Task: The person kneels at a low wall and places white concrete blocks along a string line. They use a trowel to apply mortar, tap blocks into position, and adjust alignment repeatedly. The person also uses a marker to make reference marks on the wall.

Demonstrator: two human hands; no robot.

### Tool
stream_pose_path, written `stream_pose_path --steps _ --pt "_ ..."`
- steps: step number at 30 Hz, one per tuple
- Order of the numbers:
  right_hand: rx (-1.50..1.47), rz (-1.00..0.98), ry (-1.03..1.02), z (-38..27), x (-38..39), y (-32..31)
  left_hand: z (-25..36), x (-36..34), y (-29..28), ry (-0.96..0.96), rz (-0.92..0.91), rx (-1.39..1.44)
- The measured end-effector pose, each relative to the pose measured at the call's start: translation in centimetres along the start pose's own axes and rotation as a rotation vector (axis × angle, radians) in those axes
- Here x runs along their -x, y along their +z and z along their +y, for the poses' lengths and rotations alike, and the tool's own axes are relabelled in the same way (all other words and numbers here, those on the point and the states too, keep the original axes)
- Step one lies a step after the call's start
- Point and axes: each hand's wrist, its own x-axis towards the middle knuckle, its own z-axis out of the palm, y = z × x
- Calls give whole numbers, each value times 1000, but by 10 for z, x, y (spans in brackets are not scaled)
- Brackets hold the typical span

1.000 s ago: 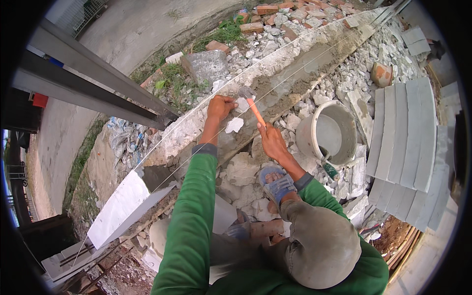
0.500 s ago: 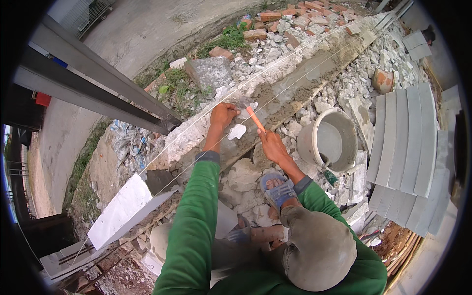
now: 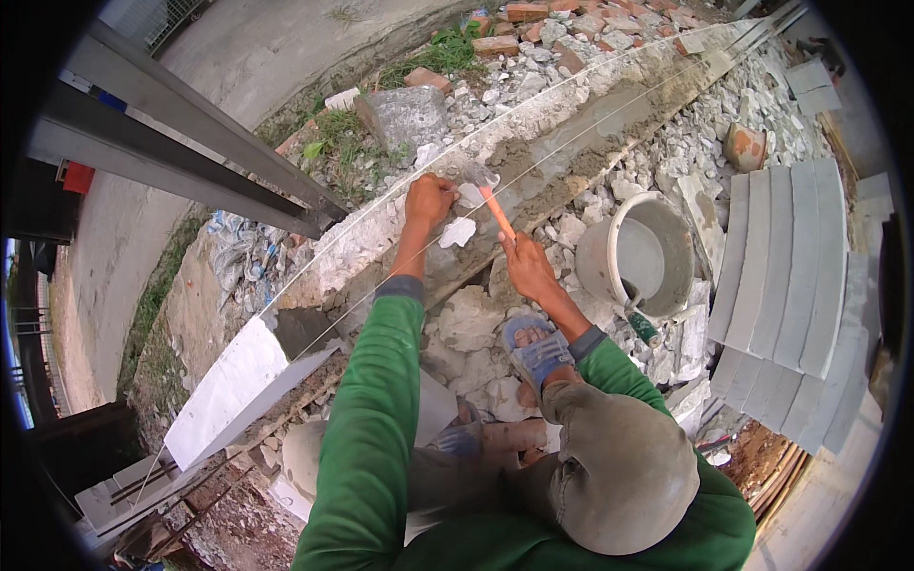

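L hand (image 3: 430, 198): thumb + fingertips look to be pinching nr edge of white chunk; other fingers curled in.
R hand (image 3: 529, 265): closed round lower end of orange-handled tool (image 3: 498, 213); head hammer-like, too small to be sure.
White chunk (image 3: 469, 196): just R of L pinch, at tool head; can't tell if head touches it.
L fingertips: main risk, imo. Tool head v. close, so an off-line blow cd catch them; cause = short gap, small target.
Chunk edge: prob brittle; slack pinch cd let it skid or snap wrong, w/ chips flying.
Loose white piece (image 3: 458, 232): just below L pinch, L of R grip, unheld; either wrist cd knock it off.
String line: passes by L wrist, then nr tool head; touching or not, can't tell. A wide swing cd snag it + pull it out of line.
Wet mortar (image 3: 562, 152): beyond R grip, up & R; flying chips cd land in it.
Bucket (image 3: 595, 257): R of R grip; forearm drifting out cd bump it + dislodge green-handled trowel (image 3: 642, 329) at its rim.
Sandal (image 3: 538, 354): below R grip, open-toed; tool slipping from grip cd hit toes.
Rubble (image 3: 471, 328): below both hands, uneven; poor footing cd spoil aim.
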Motion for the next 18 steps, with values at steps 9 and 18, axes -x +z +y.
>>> stream_pose_path --steps 9,18 --pt "42 4 -4 1 -3 6 -3 1 1 21 39 -15" --pt "7 115 26 14 -2 -3 3 0 0 -62 28 -49"
